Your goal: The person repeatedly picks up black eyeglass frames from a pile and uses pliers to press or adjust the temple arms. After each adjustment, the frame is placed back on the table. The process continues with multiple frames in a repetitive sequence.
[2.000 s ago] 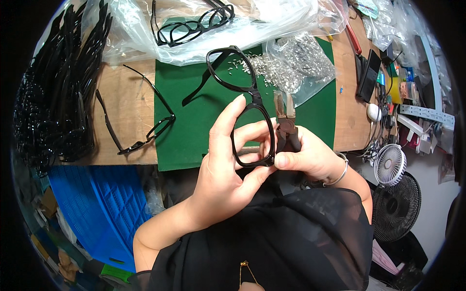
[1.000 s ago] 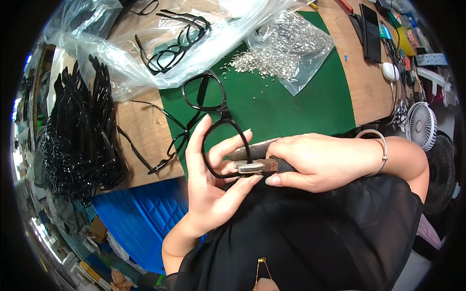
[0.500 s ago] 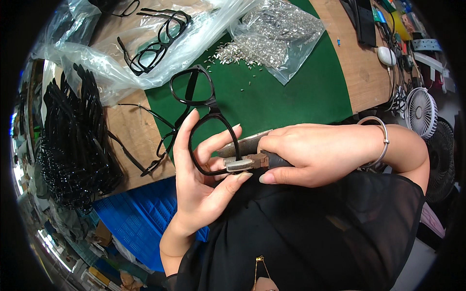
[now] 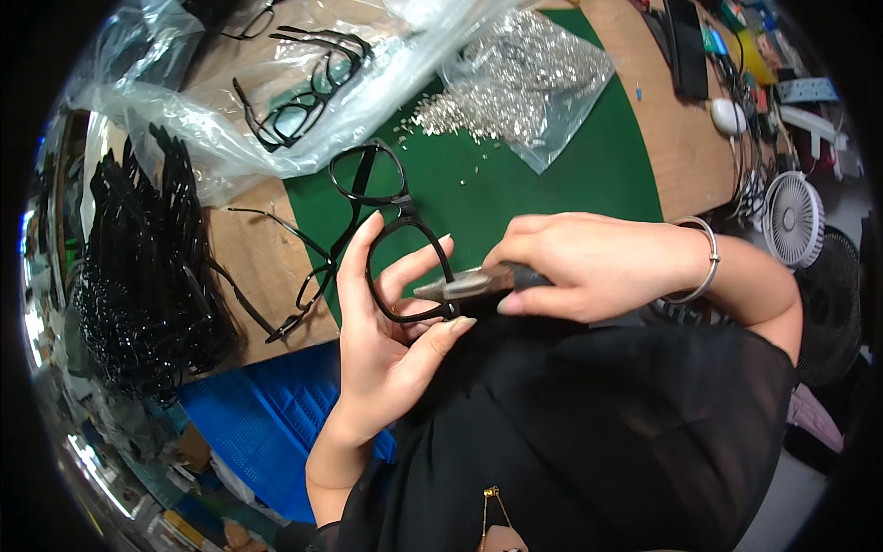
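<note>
The left hand [image 4: 384,333] pinches the frame [image 4: 403,210] between thumb and fingers, above the mat's [image 4: 552,193] near left part. The right hand [image 4: 593,267], curled closed, grips the pliers [image 4: 474,283]; whether their tips bite the rim, I cannot tell. A slip could scratch the rim or nip the left fingers, and a knock could scatter the silver bits [image 4: 446,115] toward the mat's far side. Half a second ago the pliers covered the rim's corner; now it shows.
</note>
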Tool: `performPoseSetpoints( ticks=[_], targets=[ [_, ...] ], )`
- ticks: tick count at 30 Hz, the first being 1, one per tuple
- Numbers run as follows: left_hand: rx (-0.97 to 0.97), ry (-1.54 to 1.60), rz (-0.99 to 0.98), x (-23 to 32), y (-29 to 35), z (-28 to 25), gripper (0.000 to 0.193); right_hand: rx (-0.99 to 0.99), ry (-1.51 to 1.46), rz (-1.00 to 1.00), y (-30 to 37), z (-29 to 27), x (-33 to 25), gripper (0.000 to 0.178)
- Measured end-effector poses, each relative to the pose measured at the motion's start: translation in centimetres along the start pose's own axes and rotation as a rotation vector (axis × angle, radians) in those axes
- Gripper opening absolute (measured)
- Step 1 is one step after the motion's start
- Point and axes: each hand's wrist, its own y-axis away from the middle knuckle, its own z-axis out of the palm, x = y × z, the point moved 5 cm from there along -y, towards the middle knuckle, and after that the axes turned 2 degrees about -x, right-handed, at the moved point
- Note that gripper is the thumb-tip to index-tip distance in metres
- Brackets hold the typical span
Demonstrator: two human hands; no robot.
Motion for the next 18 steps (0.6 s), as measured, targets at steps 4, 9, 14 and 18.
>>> performPoseSetpoints(
  ticks=[4, 9, 14, 18],
  targets=[
    [0.030, 0.066, -0.006, 0.2, -1.3, 0.3, 0.086, 0.336, 0.278, 0.119, -0.3, -0.2, 2.6, 0.042],
    [-0.043, 0.080, 0.017, -0.6, -0.1, -0.7, 0.091, 0.478, 0.682, 0.147, -3.7, 1.5, 4.3, 0.053],
    [-0.090, 0.094, 0.204, -2.2, 4.9, -1.3, 0.085, 0.547, 0.523, 0.124, -1.8, 0.3, 3.6, 0.042],
    [-0.007, 0.081, 0.084, -3.4, 3.8, 0.4, 0.076, 0.572, 0.392, 0.120, -3.8, -0.9, 5.0, 0.017]
  ],
)
